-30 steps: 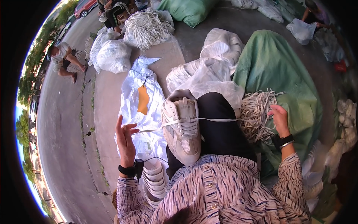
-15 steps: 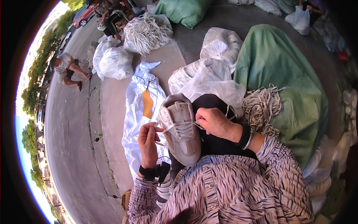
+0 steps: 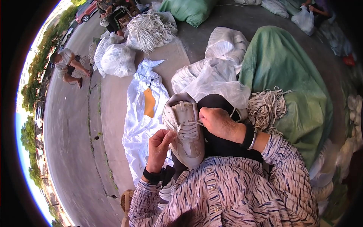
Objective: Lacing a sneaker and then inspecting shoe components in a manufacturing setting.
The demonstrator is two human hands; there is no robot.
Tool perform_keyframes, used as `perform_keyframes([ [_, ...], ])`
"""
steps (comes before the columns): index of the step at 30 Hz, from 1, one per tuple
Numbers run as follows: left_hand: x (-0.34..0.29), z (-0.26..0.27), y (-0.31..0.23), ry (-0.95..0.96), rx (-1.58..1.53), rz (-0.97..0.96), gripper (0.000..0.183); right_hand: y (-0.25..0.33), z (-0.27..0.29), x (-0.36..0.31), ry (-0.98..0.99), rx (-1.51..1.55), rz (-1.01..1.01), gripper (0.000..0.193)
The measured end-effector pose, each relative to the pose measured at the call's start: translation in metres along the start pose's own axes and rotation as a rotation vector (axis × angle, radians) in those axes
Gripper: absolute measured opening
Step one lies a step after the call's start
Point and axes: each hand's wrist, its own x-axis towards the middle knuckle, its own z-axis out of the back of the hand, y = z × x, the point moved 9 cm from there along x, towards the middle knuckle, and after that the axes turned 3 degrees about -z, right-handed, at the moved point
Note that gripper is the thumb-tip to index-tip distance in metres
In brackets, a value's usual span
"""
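Right hand (image 3: 215, 123) has swung in from the lace pile (image 3: 266, 108) to the shoe (image 3: 185, 130); left hand (image 3: 160, 142) pinches the lace (image 3: 174, 132); lacing resumes, both hands close together, gripping

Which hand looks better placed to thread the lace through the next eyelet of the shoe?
Probably the right hand: it rests on the shoe at the eyelets, fingertips on the lace. The left hand pinches the lace end beside the shoe, off the eyelets.
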Motion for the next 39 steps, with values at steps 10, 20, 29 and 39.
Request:
perform_keyframes([
  [10, 0.001, 0.016, -0.01, -0.171, 0.066, -0.173, 0.018, 0.019, 0.011, 0.005, -0.048, 0.029, 0.064, 0.014],
  [20, 0.002, 0.011, -0.001, -0.143, 0.036, -0.132, 0.025, 0.023, 0.011, 0.0, -0.105, -0.055, 0.188, 0.009],
  [29, 0.012, 0.007, -0.009, -0.097, 0.054, -0.216, 0.023, -0.012, -0.016, 0.001, 0.168, 0.368, -0.293, 0.011],
  [39, 0.01, -0.023, -0.075, -0.244, 1.121, -0.596, 0.018, -0.027, -0.018, -0.006, 0.25, 0.581, -0.516, 0.016],
])
